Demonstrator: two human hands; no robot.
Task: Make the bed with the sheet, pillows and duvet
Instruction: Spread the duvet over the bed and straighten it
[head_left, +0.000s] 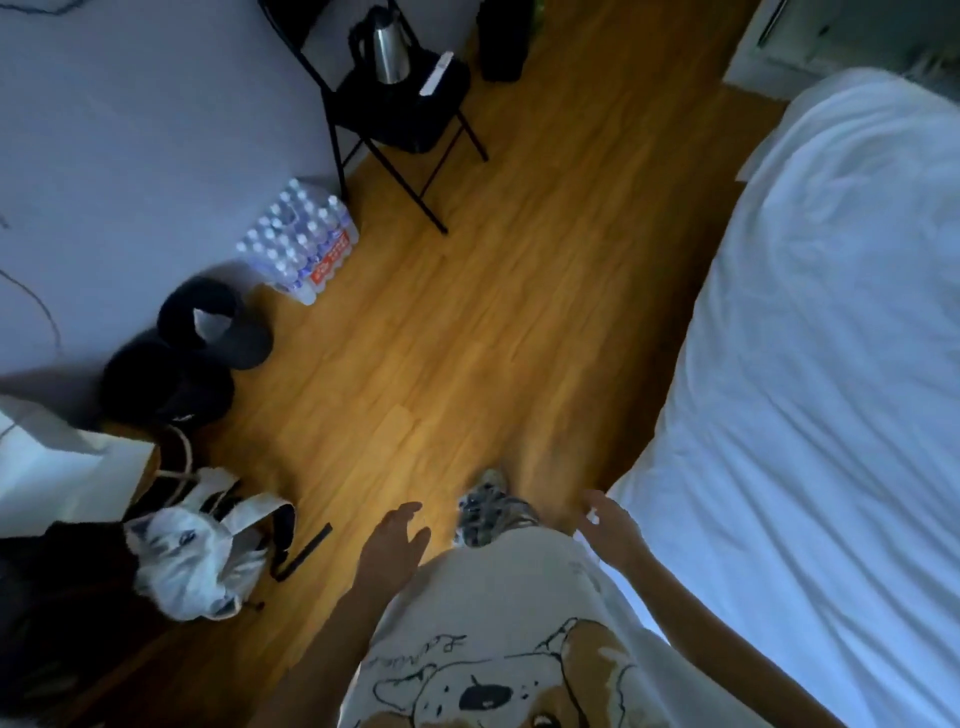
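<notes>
Dim room: wooden floor (447, 332), pale wall (130, 130), black folding chair (400, 109).

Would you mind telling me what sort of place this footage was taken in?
Most likely a bedroom, perhaps a rented or guest room: a bed with white bedding fills the right side, and a folding chair holding a kettle stands by the wall on a wooden floor.

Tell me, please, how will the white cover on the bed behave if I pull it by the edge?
The white cover looks soft and wrinkled, so it would probably fold and bunch, not slide flat. It seems light, though it spans the whole bed, so one hand may drag only part.
</notes>
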